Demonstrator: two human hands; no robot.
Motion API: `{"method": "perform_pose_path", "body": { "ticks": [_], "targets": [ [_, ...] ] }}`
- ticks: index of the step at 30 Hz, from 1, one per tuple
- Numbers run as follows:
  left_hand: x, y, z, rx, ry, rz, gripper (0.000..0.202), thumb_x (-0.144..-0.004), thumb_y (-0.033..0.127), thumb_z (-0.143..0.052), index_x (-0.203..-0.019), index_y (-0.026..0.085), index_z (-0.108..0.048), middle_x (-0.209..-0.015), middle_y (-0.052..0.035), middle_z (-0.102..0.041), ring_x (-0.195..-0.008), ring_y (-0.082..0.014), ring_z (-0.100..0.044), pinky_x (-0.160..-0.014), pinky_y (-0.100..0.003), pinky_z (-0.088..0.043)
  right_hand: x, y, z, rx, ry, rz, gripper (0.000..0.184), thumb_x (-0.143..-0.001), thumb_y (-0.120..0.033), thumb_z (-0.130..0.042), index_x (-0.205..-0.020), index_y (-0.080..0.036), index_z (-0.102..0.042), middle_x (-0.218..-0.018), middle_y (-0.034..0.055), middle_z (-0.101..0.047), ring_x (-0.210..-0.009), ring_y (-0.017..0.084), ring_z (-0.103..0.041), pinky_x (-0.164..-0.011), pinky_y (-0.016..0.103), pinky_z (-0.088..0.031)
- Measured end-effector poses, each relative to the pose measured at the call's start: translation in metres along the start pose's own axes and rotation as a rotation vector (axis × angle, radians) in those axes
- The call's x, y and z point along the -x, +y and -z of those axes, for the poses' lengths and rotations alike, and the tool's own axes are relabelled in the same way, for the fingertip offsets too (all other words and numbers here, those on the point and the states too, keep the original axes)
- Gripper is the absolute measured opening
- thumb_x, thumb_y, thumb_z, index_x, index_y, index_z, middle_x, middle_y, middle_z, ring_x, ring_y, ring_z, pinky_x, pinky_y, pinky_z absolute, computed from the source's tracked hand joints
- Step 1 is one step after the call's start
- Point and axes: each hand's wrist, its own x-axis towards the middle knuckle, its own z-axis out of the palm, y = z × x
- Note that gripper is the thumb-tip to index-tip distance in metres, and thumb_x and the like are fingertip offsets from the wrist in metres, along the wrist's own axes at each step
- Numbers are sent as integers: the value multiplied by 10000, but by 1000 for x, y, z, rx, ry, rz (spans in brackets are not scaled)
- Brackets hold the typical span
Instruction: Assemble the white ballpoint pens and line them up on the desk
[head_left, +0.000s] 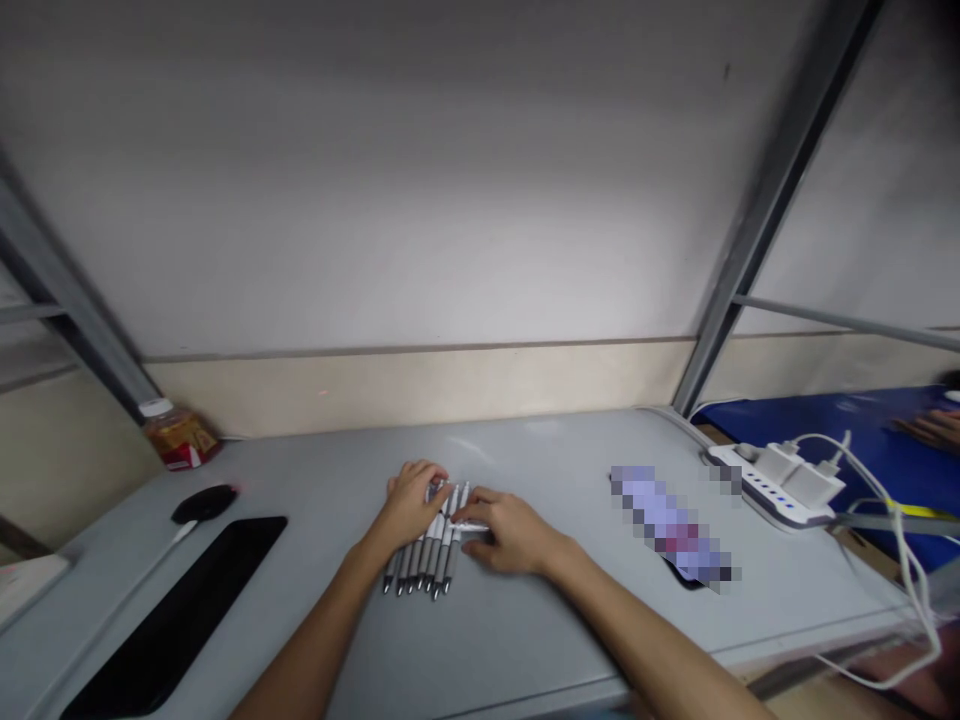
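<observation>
Several white-and-grey click pens [424, 562] lie side by side on the grey table, their dark tips toward me. My left hand [414, 502] curls its fingers and thumb over the far left part of this row, hiding those pens' upper ends. On the right side of the row, my right hand [516, 532] has its thumb and fingers closed around one white pen [471, 526], which lies crosswise to the others. Much of that pen is hidden inside the hand.
A black slab-like device [180, 610], a round black object with a white cable [204, 503] and a drink bottle [178, 435] are at left. To the right are a phone [667, 525] and a power strip [772, 487] with plugs. Another person's hand [937, 428] shows far right.
</observation>
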Motion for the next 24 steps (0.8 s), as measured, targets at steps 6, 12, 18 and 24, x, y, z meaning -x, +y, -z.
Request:
{"method": "perform_pose_path", "body": {
  "ticks": [6,12,18,24],
  "targets": [
    [0,-7,0,-8,6,-10,208,-878,397,-497,-927,231,-614,-929,-27,-635,-957,-224,-526,-834,-370,-371,-3,-5,-6,146,10,-49,333,-887,-334,-520,-1208,-262,-567,-1236,63,-556,-982,210,-608,-810,308,-482],
    [0,-9,3,-22,3,19,215,-876,413,-500,-933,245,-621,-967,-24,-641,-978,-232,-537,-841,-387,-369,-7,-5,-12,222,20,-36,352,-902,-343,-484,-1241,-254,-521,-1195,74,-567,-892,214,-618,-712,309,-492],
    [3,-4,8,-60,8,16,269,-870,465,-512,-1011,270,-632,-1068,-31,-632,-1061,-253,-530,-864,-416,-357,-9,-4,-14,200,21,-56,351,-900,-318,-485,-1242,-241,-514,-1189,83,-579,-825,200,-624,-698,303,-484],
    [6,2,5,-104,-27,-59,284,-863,462,-539,-1081,297,-618,-1106,-29,-619,-1069,-241,-529,-911,-438,-322,-10,1,-13,52,51,-64,316,-888,-261,-497,-1195,-212,-554,-1110,79,-631,-890,191,-617,-757,275,-454]
  ]
}}
